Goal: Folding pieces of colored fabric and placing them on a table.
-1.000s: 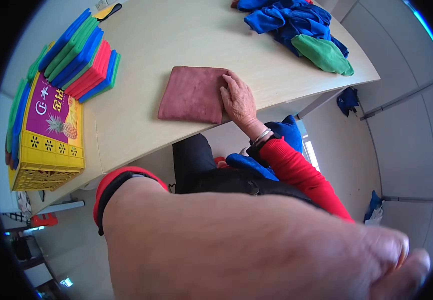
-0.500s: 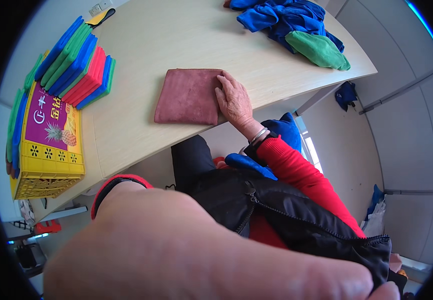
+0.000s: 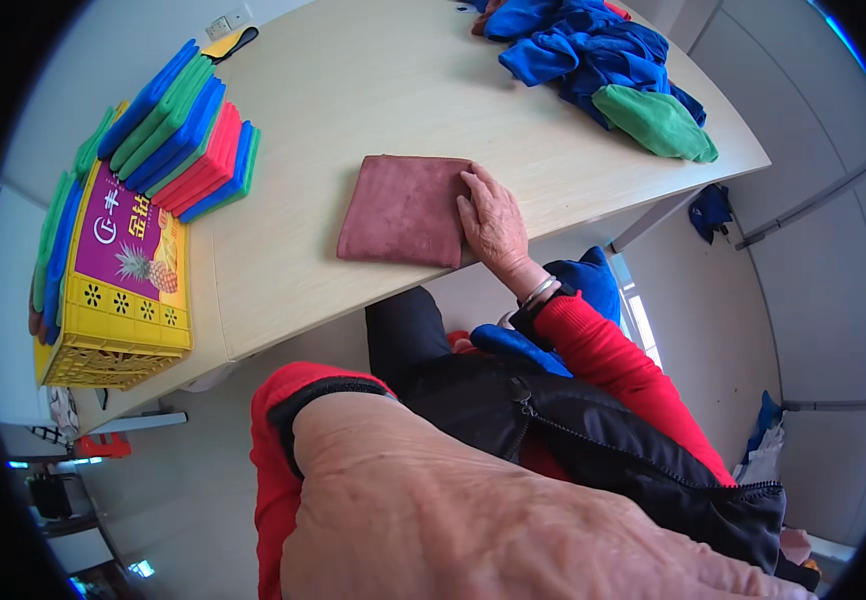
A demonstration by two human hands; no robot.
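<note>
A folded brownish-pink cloth lies flat on the table near its front edge. My right hand rests palm down over the cloth's right edge, fingers loosely extended and not gripping it. Raised very close to the camera, my left hand fills the lower part of the view, its back showing. Its fingers stretch toward the lower right, partly cut off by the picture's edge, and I see nothing held in it.
On the left, a yellow plastic crate carries a stack of folded blue, green and red cloths. Rumpled blue cloths and a green cloth lie at the table's far right. A blue bundle is below the table's edge.
The whole view has shifted, so the table things appear farther right and lower. My left hand has moved down and right, showing more of its red sleeve. My right hand stays on the cloth.
</note>
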